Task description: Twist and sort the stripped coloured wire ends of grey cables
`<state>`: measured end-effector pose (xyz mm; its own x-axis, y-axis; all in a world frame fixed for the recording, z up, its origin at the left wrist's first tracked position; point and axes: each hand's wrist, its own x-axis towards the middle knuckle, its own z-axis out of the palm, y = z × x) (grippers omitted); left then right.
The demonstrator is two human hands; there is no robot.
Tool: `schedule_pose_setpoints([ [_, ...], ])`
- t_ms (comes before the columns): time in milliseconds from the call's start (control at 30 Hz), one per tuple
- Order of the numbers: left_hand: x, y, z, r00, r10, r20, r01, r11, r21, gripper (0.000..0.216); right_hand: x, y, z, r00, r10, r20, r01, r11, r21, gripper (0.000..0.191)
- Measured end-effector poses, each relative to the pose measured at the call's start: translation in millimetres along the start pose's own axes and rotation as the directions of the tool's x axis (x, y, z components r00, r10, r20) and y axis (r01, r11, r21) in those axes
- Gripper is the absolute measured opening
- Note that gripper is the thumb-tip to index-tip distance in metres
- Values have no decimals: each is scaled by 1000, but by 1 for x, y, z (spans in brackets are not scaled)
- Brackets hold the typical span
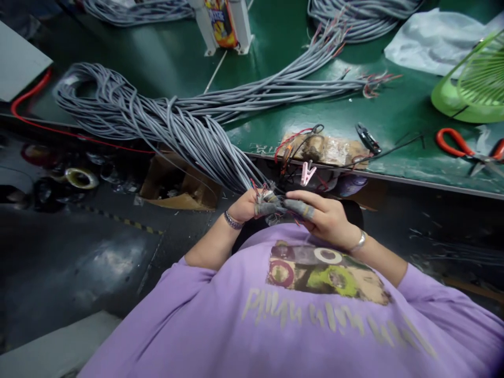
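Observation:
A thick bundle of grey cables [189, 136] lies along the green bench and hangs over its front edge toward me. My left hand [252, 205] is closed around the cable ends, where thin red and bare wires stick out. My right hand [323, 215] meets it at these ends, its fingers bent and pinched at the wires; grey wrapping covers a finger on each hand. Exactly which strand the right fingers grip is too small to tell. Just beyond the hands, a pink clothespin [308, 173] is at the bench edge.
On the green bench [409, 126] are a taped block [331, 148] with black and red leads, red-handled scissors [468, 149], a green fan [476, 84] and a plastic bag [433, 42]. More cable coils [366, 18] lie at the back. Below stands a cardboard box [177, 184].

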<state>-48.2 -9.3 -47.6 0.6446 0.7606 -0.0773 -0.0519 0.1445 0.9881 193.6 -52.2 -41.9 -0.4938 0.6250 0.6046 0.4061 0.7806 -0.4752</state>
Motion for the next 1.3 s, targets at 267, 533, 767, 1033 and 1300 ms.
schedule_pose_setpoints([
  [267,-9,6,-3,996,-53,77,50,998,31,50,5,12,19,789,425,444,-607,431,667,33],
  [533,-8,-5,3,1000,25,-13,-26,997,-71,45,-26,25,16,449,781,434,-709,16,705,63],
  [767,1,-19,8,999,48,26,-50,996,70,41,2,4,15,516,603,608,-819,141,556,61],
  [1033,-1,-19,2,996,0,87,-11,992,123,45,-5,23,31,402,844,355,-779,111,617,59],
  [1300,4,-19,12,990,-23,-141,22,1000,-9,48,-20,55,18,421,893,157,-589,137,796,54],
])
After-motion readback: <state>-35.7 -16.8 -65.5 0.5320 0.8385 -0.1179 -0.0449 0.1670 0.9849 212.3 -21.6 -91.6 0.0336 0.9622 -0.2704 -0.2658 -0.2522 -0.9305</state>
